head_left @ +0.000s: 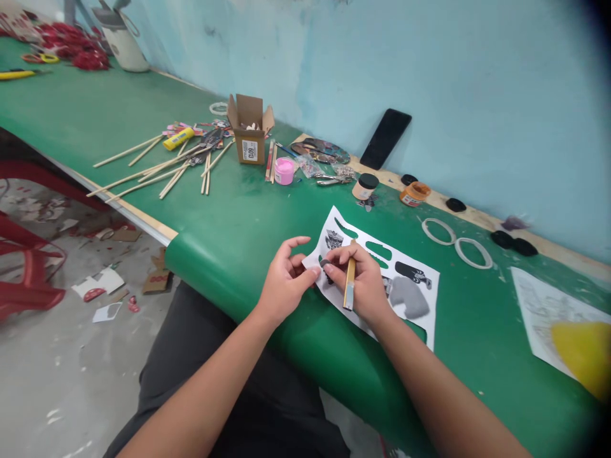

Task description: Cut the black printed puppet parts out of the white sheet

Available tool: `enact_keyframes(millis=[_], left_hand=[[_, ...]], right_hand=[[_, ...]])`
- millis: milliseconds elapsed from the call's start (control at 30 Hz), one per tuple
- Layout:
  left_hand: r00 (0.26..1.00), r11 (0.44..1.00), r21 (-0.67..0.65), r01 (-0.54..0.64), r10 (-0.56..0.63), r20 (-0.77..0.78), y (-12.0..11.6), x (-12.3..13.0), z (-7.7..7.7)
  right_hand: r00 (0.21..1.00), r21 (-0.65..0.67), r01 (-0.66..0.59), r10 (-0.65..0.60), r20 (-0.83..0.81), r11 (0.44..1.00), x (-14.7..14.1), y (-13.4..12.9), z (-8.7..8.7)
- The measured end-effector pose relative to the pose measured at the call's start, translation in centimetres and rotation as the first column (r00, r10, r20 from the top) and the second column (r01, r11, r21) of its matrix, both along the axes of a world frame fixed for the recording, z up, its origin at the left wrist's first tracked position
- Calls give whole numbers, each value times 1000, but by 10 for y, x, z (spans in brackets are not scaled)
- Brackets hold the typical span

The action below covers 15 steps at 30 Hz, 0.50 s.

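Observation:
A white printed sheet (415,256) with several cut-out openings and dark grey printed figures lies at the front edge of the green table. My left hand (285,280) pinches its left corner between thumb and fingers, the corner lifted a little. In my right hand (365,283) is a slim yellow utility knife (350,283), its butt end pointing toward me. The knife's blade is hidden by the hand. My right fingertips also touch a small dark cut piece (324,262) beside the left thumb; whether it is free of the sheet I cannot tell.
Left of the sheet lie wooden sticks (143,172), a yellow glue stick (178,139) and an open cardboard box (251,130). Paint jars (365,186), pliers (334,180) and a phone (386,138) line the wall. White rings (472,252) and another sheet (548,305) are at right.

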<state>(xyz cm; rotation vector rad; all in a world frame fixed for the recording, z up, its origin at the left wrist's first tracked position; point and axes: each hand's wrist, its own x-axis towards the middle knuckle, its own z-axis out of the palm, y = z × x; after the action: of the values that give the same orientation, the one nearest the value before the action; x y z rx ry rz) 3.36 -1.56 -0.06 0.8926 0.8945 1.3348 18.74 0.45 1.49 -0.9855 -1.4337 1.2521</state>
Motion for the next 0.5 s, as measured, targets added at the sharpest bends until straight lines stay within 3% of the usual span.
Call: enact_keyframes(millis=[500], left_hand=[[996,999,-31,37,-34,87,2,0,2]], right_hand=[[964,-139,-112,73,-255,984,1,1,-11]])
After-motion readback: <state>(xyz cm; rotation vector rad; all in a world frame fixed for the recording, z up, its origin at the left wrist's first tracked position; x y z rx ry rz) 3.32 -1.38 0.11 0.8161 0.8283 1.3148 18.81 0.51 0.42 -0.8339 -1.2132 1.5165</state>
